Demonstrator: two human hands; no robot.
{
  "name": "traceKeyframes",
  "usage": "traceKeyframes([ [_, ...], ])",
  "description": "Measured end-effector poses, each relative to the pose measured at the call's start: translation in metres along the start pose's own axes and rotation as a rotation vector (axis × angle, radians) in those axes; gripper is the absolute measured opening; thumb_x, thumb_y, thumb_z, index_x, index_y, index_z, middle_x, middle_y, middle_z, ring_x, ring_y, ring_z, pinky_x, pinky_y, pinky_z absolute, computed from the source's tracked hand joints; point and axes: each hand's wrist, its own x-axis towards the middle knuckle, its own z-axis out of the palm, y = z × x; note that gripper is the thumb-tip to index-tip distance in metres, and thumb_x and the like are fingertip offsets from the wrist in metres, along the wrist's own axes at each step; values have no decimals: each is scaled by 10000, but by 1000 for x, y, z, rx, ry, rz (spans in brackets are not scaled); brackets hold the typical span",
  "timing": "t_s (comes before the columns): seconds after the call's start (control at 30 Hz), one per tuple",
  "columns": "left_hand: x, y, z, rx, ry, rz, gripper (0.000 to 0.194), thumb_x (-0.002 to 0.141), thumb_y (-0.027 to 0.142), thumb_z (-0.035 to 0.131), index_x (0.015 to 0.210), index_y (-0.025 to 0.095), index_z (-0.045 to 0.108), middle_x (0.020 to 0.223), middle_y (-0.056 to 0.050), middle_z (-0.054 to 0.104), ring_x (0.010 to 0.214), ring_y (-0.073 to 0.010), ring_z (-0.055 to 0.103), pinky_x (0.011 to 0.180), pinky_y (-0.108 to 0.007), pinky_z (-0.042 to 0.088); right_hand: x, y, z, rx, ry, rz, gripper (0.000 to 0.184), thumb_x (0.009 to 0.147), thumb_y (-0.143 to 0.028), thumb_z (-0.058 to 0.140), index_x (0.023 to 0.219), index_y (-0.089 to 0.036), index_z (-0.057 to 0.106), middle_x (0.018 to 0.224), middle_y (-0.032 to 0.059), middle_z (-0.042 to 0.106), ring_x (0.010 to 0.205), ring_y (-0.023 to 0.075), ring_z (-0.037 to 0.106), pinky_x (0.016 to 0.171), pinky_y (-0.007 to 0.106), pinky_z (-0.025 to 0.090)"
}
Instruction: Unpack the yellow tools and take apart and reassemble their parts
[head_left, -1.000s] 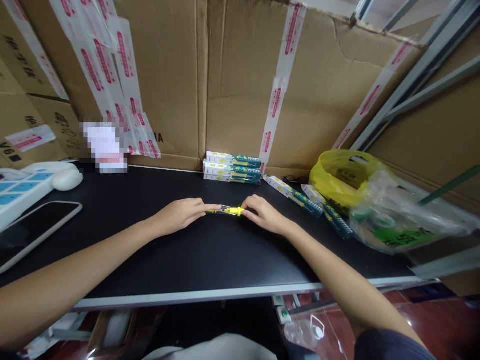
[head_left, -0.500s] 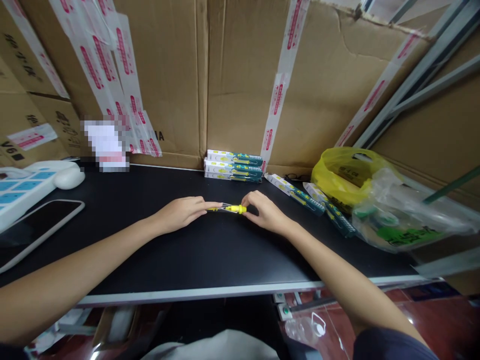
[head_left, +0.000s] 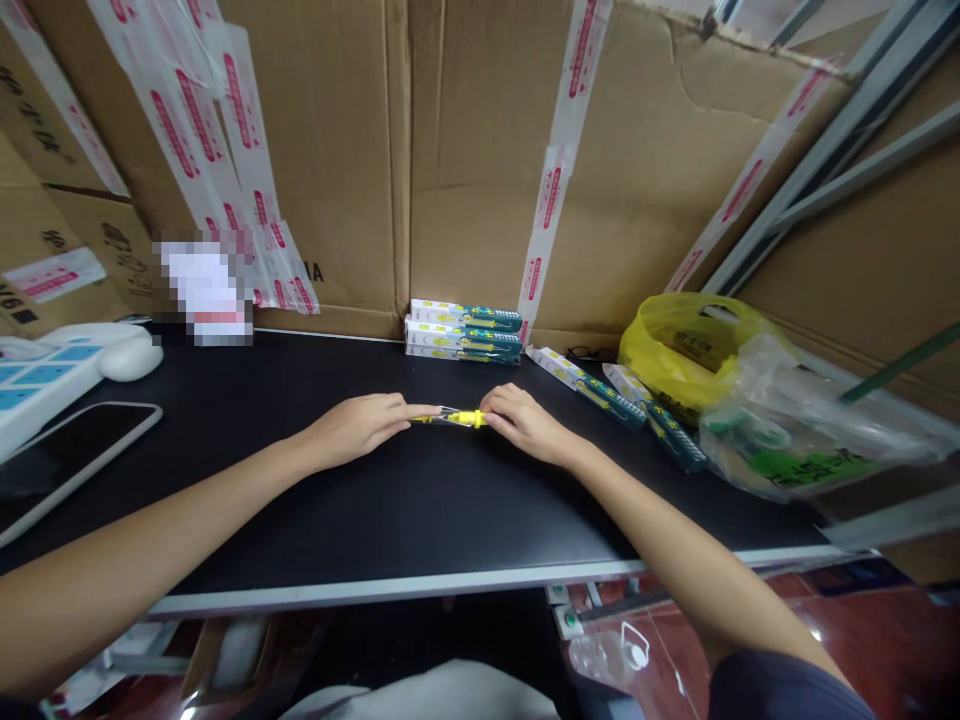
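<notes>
Between my two hands, just above or on the black tabletop [head_left: 375,520], lies a slim pen-like tool [head_left: 466,418] with a bright yellow collar and thin pale or metallic strands on its left part. My left hand [head_left: 360,425] is closed on its left end, the index finger stretched along it. My right hand [head_left: 521,420] pinches the right end by the yellow collar, with fingers bent over it. Both ends are covered by fingers, so the exact kind of tool is unclear. Behind it, a stack of slim printed boxes [head_left: 463,335] rests against the cardboard.
Two more slim boxes [head_left: 589,387] lie slanted at the right, beside a yellow plastic bag [head_left: 637,345] and a clear bag [head_left: 810,430]. At the left are a phone [head_left: 71,460] and a white power strip [head_left: 52,375]. Tall cardboard [head_left: 480,130] walls the back.
My right hand's fingers lifted into a rounder pinch half a second ago, and now lie lower and flatter round the tool's right end. My left hand stays in place.
</notes>
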Motion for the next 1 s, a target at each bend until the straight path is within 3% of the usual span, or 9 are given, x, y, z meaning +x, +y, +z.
traceKeyframes([
  [0.57, 0, -1, 1, -7, 4, -2, 414, 1001, 309, 330, 1405, 382, 377, 946, -1, 552, 836, -130, 543, 729, -218, 395, 0, 0, 1, 38, 104, -41, 80, 856, -239, 605, 889, -198, 544, 984, 72, 611, 935, 217, 522, 835, 368, 424],
  [0.73, 0, 1, 0, -28, -4, -23, 411, 1003, 319, 324, 1404, 390, 377, 936, 0, 553, 842, -132, 546, 739, -218, 397, 0, -4, 0, 32, 120, -30, 68, 858, -200, 571, 901, -198, 519, 962, 65, 601, 899, 204, 518, 809, 346, 432],
  [0.87, 0, 0, 0, -30, -16, -31, 420, 1001, 316, 328, 1414, 387, 360, 942, -1, 551, 841, -133, 541, 746, -221, 398, -2, -7, -3, 35, 92, 6, 164, 872, -288, 570, 994, -199, 506, 992, 66, 587, 921, 209, 508, 838, 361, 425],
  [1.0, 0, 0, 0, -34, -15, -31, 424, 1000, 309, 325, 1417, 380, 356, 930, 2, 548, 826, -128, 537, 742, -215, 398, -2, -5, -3, 27, 47, 46, 193, 973, -321, 380, 997, -204, 531, 986, 69, 591, 921, 206, 498, 856, 376, 412],
])
